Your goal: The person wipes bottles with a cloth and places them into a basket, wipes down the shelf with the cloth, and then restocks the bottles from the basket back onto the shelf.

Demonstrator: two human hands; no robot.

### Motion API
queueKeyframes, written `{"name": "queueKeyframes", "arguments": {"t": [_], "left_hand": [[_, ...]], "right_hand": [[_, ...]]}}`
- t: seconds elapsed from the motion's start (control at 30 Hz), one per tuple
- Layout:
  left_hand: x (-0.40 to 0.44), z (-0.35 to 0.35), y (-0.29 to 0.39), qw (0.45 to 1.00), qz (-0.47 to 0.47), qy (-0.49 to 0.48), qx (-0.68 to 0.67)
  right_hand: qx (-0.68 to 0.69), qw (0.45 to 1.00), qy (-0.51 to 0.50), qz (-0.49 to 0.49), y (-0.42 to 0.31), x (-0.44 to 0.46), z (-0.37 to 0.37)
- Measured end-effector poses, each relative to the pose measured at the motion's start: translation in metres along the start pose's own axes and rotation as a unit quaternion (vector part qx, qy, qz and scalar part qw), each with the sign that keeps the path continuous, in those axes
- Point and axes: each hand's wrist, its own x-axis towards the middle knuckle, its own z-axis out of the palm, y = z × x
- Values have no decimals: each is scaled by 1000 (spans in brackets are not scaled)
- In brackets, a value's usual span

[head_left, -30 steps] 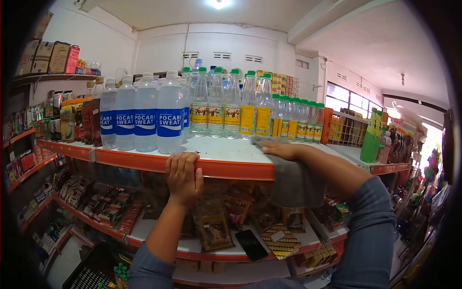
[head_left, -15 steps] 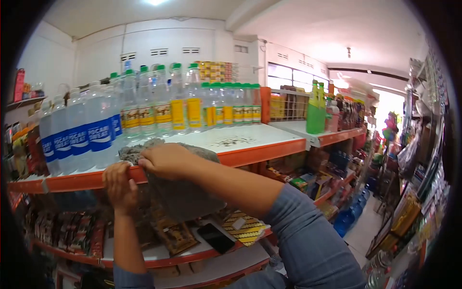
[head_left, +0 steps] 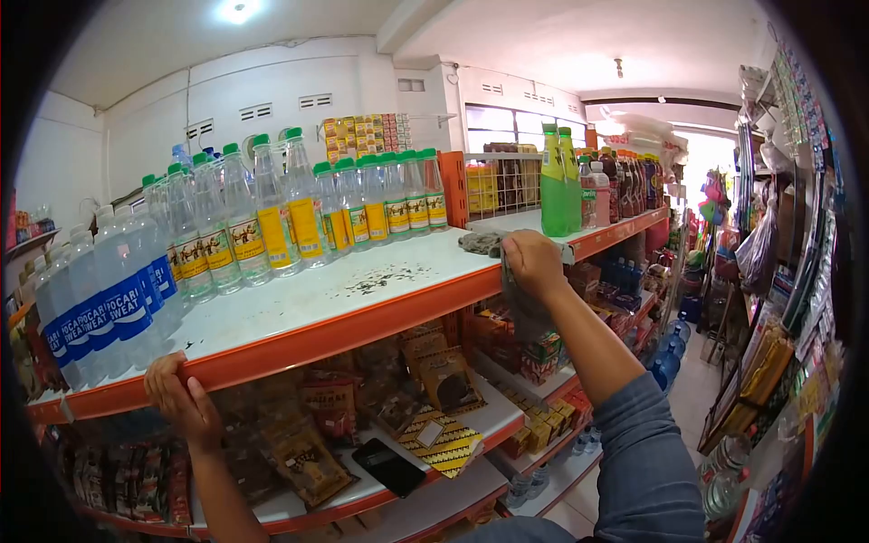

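My right hand [head_left: 536, 264] is closed on a grey cloth [head_left: 480, 242], at the right end of the white top shelf [head_left: 272, 319]. Part of the cloth lies on the surface, and the rest hangs down over the orange front edge. Dark crumbs [head_left: 385, 281] are scattered on the white surface to the left of the cloth. At the lower left, the fingers of my left hand [head_left: 184, 400] curl over the shelf's orange edge [head_left: 299, 348], close to the blue-labelled Pocari Sweat bottles [head_left: 113, 303].
Green-capped bottles [head_left: 244, 226] line the back of the shelf. Green soda bottles [head_left: 559, 195] stand on the neighbouring shelf. Below are snack packets [head_left: 312, 457], a black phone [head_left: 389, 466] and a yellow patterned packet [head_left: 442, 441]. An aisle with hanging goods runs along the right.
My right hand has swept the cloth rightward along the shelf, away from the Pocari bottles, uncovering the white surface. My left hand stays at the shelf edge. The view has shifted right.
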Motion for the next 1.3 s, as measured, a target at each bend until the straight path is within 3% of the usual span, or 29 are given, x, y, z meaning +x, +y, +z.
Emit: {"name": "queueKeyframes", "arguments": {"t": [0.07,0.13,0.17,0.23,0.27,0.33,0.37,0.6,0.67,0.73,0.77,0.8,0.87,0.9,1.03,1.27,1.3], "left_hand": [[0,3,0,1000,-1,4,5],[0,4,-1,1000,-6,12,12],[0,3,-1,1000,-4,8,7],[2,0,-1,1000,-3,5,2],[3,-3,-1,1000,2,-3,-7],[4,-5,-2,1000,-1,-11,-18],[4,-5,-3,1000,3,-13,-26],[-2,3,1,999,-31,6,-39],[-2,5,2,998,-47,15,-27],[-1,9,1,999,-36,17,-11],[-2,10,2,999,-40,23,-19],[-3,11,2,998,-45,28,-26],[-7,15,1,997,-61,36,-10],[-9,16,-3,998,-55,36,-15],[-14,24,-10,997,-52,59,-23],[-12,22,-5,996,-66,55,-37],[-11,21,-7,996,-58,53,-42]], "right_hand": [[-8,999,-21,43,-8,0,-3],[-36,981,-133,139,-12,9,-6],[-35,981,-134,138,-11,15,-6],[-68,926,-337,158,-2,30,-7],[-69,925,-339,157,4,38,-5],[0,853,-521,27,29,59,8],[45,849,-526,-16,112,58,84],[-1,759,-650,-42,125,103,138],[-13,748,-662,-42,139,104,145],[-36,836,-547,-7,132,100,156],[173,696,-693,81,136,125,133],[175,693,-695,70,113,129,124],[-45,739,-669,57,78,127,124],[-75,724,-672,136,114,129,159],[-103,780,-618,-5,131,131,190],[2,778,-627,32,92,126,163],[-6,784,-620,1,94,123,163]]}}
